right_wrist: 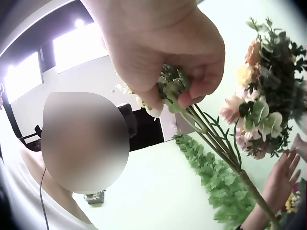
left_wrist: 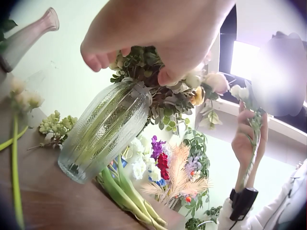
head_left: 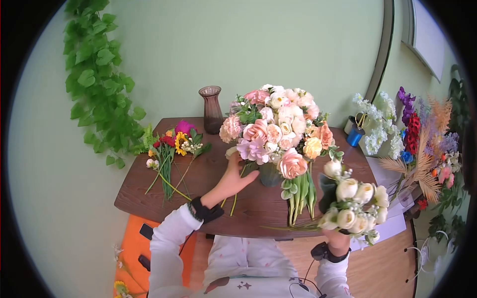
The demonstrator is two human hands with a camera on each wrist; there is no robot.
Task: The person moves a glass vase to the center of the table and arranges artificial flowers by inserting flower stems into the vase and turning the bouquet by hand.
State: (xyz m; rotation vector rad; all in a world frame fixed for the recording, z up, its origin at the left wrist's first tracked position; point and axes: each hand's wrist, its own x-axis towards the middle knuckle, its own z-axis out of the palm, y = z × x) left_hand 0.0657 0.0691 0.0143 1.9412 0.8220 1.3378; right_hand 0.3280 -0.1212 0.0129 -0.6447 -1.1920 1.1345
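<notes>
My right hand (head_left: pixel 338 241) grips a bunch of white artificial roses (head_left: pixel 357 193) by its stems, at the table's right front. In the right wrist view, fingers and thumb close round the green stems (right_wrist: pixel 211 132), which point down and away. My left hand (head_left: pixel 231 180) is beside the big pink, cream and peach bouquet (head_left: pixel 285 126), fingers extended towards its lower left blooms and thumb spread. That bouquet stands upright in a ribbed clear glass vase (left_wrist: pixel 105 129), mostly hidden by blooms in the head view. Thick green stems (head_left: pixel 300 198) lie in front of the vase.
A tall purple glass vase (head_left: pixel 211 109) stands at the back of the dark wooden table (head_left: pixel 149 193). Loose flowers, including a sunflower (head_left: pixel 181 144), lie at left. White blossoms by a blue pot (head_left: pixel 355 136) and more colourful flowers (head_left: pixel 415 129) stand at right.
</notes>
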